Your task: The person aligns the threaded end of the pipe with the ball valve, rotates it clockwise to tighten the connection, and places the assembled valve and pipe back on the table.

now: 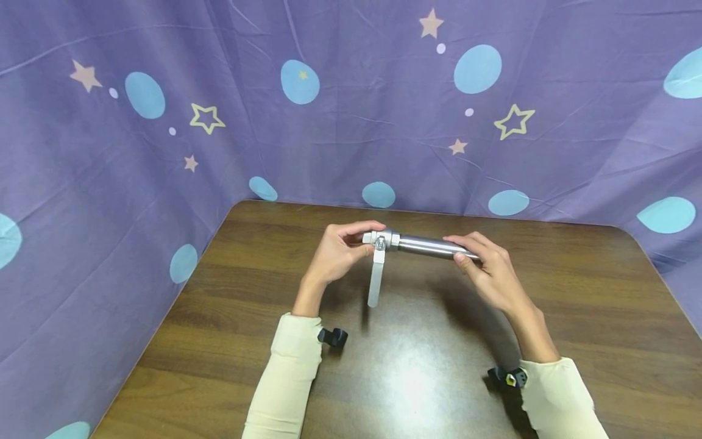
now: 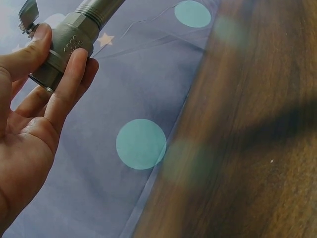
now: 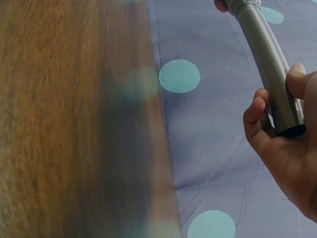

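Note:
A metal ball valve [image 1: 389, 238] with a flat lever handle [image 1: 375, 283] is held above the table, joined to a smooth metal pipe [image 1: 425, 245]. My left hand [image 1: 336, 251] pinches the valve body at its left end between thumb and fingers. In the left wrist view, threads show where the pipe [image 2: 99, 9] meets the valve [image 2: 69, 39]. At the pipe's far right end, my right hand [image 1: 490, 268] grips it, thumb on the near side. The pipe's open end [image 3: 291, 130] faces my right palm in the right wrist view. The lever points toward me.
Beneath both hands lies a brown wooden table [image 1: 230, 341] with rounded back corners. A purple curtain [image 1: 351, 134] with stars and blue dots hangs behind it and along the left. Black wrist devices are on the left sleeve [image 1: 290, 366] and right sleeve [image 1: 559, 396].

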Tool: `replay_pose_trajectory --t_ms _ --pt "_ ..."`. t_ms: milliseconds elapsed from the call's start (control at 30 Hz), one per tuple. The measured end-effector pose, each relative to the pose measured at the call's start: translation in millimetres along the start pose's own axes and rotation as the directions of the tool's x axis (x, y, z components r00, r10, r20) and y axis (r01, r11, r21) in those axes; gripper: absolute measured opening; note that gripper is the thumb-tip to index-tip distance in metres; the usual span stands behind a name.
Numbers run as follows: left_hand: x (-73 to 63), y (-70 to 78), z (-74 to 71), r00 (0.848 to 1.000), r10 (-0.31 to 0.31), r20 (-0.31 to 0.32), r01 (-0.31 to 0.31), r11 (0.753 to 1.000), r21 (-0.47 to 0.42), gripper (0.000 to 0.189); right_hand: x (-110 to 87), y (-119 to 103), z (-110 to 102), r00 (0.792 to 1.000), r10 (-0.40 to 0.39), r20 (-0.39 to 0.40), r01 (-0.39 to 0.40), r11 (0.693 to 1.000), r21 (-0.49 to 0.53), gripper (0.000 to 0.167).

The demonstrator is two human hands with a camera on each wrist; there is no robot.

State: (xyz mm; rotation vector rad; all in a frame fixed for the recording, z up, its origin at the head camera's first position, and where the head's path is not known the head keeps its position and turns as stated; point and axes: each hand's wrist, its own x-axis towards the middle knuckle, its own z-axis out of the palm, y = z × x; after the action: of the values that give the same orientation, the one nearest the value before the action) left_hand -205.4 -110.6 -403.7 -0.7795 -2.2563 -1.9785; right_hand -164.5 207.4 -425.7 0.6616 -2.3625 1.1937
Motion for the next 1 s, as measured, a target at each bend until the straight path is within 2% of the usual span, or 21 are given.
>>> replay_pose_trajectory --t_ms 167,300,433,533,700,900,1000 --pt "0.1 0.1 0.2 1.0 -0.004 -0.001 0.004 1.0 -0.004 0.04 0.6 -2.0 0.0 1.0 0.011 0.0 -0.011 0.998 0.057 0.036" --pt "0.7 0.0 -0.8 1.0 0.0 -0.01 0.0 1.0 0.005 0.041 1.1 -4.2 0.3 0.998 0.057 -0.004 -0.056 0.991 0.124 0.042" --pt "1.4 0.0 -2.8 1.0 -0.002 -0.02 0.002 1.0 0.015 0.041 0.8 -5.9 0.3 0.993 0.116 0.012 -0.115 0.968 0.222 0.049" --pt "1.4 -0.4 -4.6 1.0 -0.008 -0.025 0.009 1.0 0.022 0.041 0.5 -6.8 0.9 0.991 0.129 0.022 -0.13 0.946 0.298 0.049" --pt "0.6 -0.3 -7.3 1.0 -0.008 -0.024 0.009 0.999 0.032 0.041 0.9 -7.4 3.2 0.995 0.103 -0.008 -0.093 0.924 0.37 0.048" --pt "-1.2 0.9 -8.9 1.0 -0.006 -0.025 0.007 0.999 0.032 0.04 0.2 -6.7 6.2 0.997 0.043 -0.064 -0.011 0.9 0.436 0.048" --pt "-1.6 1.9 -9.4 1.0 -0.004 -0.025 0.005 0.999 0.032 0.04 0.8 -5.9 7.2 0.997 0.016 -0.078 0.019 0.902 0.432 0.048"
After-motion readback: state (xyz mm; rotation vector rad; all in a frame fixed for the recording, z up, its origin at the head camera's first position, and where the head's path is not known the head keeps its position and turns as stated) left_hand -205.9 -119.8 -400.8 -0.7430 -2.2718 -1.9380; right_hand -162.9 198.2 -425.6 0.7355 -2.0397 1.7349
